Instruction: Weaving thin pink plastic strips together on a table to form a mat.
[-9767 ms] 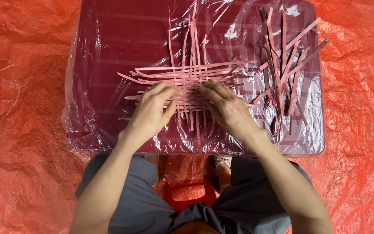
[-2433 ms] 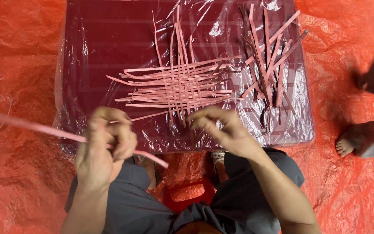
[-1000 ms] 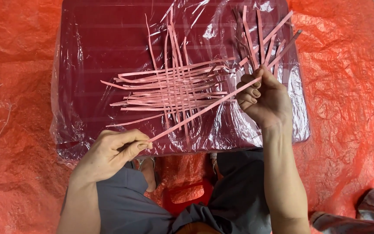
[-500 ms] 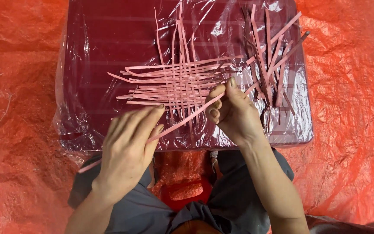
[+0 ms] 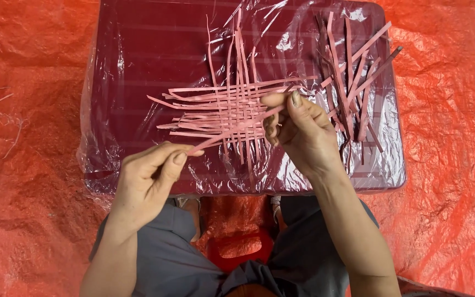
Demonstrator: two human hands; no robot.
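Observation:
A loose weave of pink strips [image 5: 232, 113] lies on a dark red tabletop wrapped in clear plastic [image 5: 138, 60]. One long pink strip [image 5: 232, 132] runs slantwise over the weave's near edge. My left hand [image 5: 152, 179] pinches its near end at the table's front edge. My right hand [image 5: 298, 129] pinches its far end at the right side of the weave, thumb and forefinger closed on it.
A heap of spare pink strips [image 5: 355, 82] lies at the right end of the tabletop. An orange-red plastic sheet [image 5: 28, 165] covers the ground all round. A red stool [image 5: 240, 247] shows between my knees.
The long strip has been drawn in across the weave. My left hand slid left and closed on the strip's near end; my right hand shifted slightly up at the weave's right side.

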